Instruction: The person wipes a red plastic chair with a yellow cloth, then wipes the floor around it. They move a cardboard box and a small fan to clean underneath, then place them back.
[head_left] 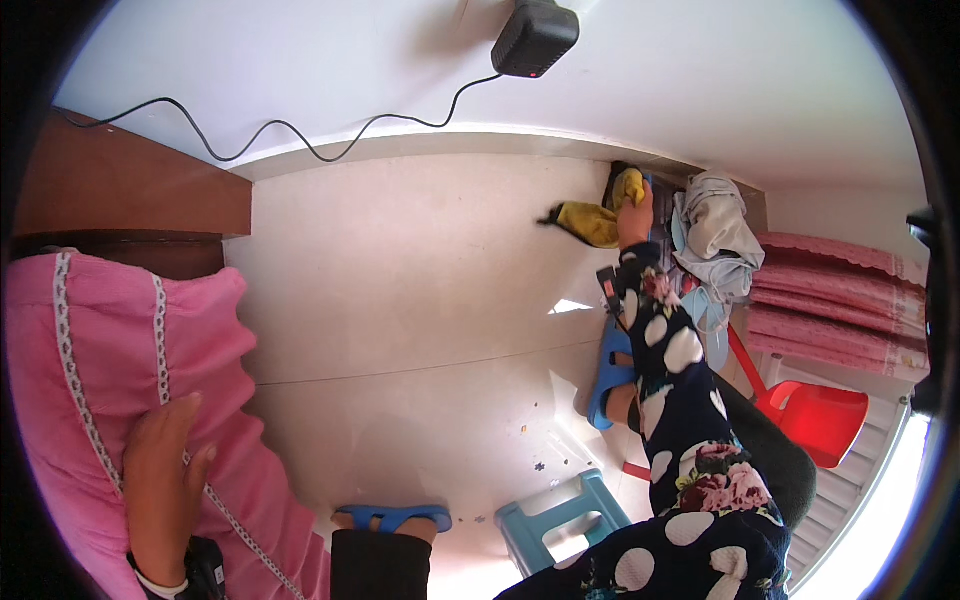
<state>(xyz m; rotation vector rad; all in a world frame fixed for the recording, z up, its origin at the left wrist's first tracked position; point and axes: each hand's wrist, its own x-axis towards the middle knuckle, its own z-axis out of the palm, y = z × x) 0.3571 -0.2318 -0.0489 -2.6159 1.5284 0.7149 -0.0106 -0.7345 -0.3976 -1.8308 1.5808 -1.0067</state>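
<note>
My left hand lies flat with its fingers stretched out on a pink bed cover with white lace strips. My right arm, in a dark sleeve with white dots and flowers, stretches far forward to the wall. At its end my right hand is closed on a yellow and black cloth item, perhaps a glove or sock; its exact kind is unclear. A second yellow cloth piece with a dark tip lies on the floor just left of that hand. The fingertips are partly hidden.
Grey and light blue clothes are heaped right of my right hand, beside folded pink fabric. A red plastic scoop-like container and a blue-green stool stand nearer. A black adapter trails a cable along the wall. My feet wear blue slippers.
</note>
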